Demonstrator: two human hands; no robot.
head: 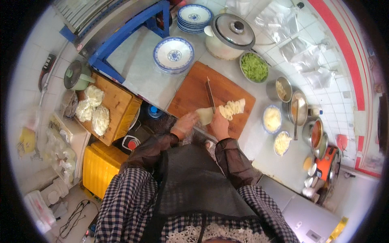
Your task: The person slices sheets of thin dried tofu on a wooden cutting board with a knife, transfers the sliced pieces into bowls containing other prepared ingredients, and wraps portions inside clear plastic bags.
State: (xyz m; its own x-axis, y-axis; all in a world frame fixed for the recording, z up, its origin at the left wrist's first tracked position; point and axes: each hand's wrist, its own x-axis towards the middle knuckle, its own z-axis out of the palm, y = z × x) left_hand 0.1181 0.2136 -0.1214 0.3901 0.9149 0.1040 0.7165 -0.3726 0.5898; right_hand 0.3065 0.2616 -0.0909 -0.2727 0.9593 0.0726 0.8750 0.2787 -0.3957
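My right hand [219, 125] grips the handle of a broad-bladed kitchen knife [209, 93], its blade pointing away from me over a wooden cutting board [194, 88]. Left of the knife lies a pale, smooth folded sheet [204, 116], dough or something like it; the picture does not settle which. Cut strips [232, 109] of the same pale colour lie in loose folds just right of the blade. Motion blurs my left hand [185, 123], which is at the sheet's left end by the board's near edge; its grip is unclear.
Behind the board stand stacked blue-rimmed plates [173, 54], a lidded pot [232, 36] and a bowl of shredded greens [254, 67]. Rightward are two bowls of pale shreds [272, 119] and a metal bowl with a ladle [297, 107]. Bagged food [100, 120] sits on a wooden board at left.
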